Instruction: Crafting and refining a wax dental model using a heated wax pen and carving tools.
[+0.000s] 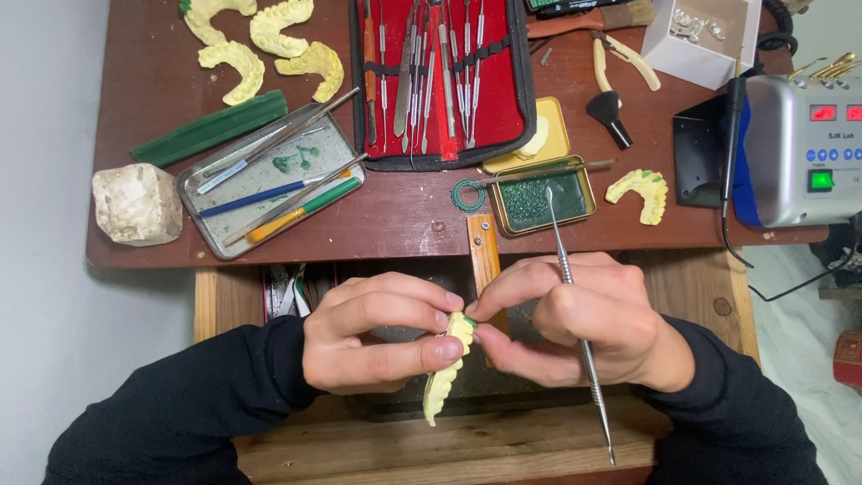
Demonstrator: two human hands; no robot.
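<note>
- Worktop: dark reddish-brown wood, scuffed; raw timber frame below its front edge, pale wall/floor to the left.
- Grey machine w/ lit displays at right edge.
- Red instrument roll, open, at back centre.
- Metal tray w/ tools, front-left; white stone block at left edge.
- Yellow casts in back-left corner.
- Tin of green wax near front edge, centre.
- Left hand: fingers closed, pinching yellow dental cast, below front edge, centre.
- Right hand: fingertips on cast's top, metal carving tool gripped across the closed fingers.
</note>
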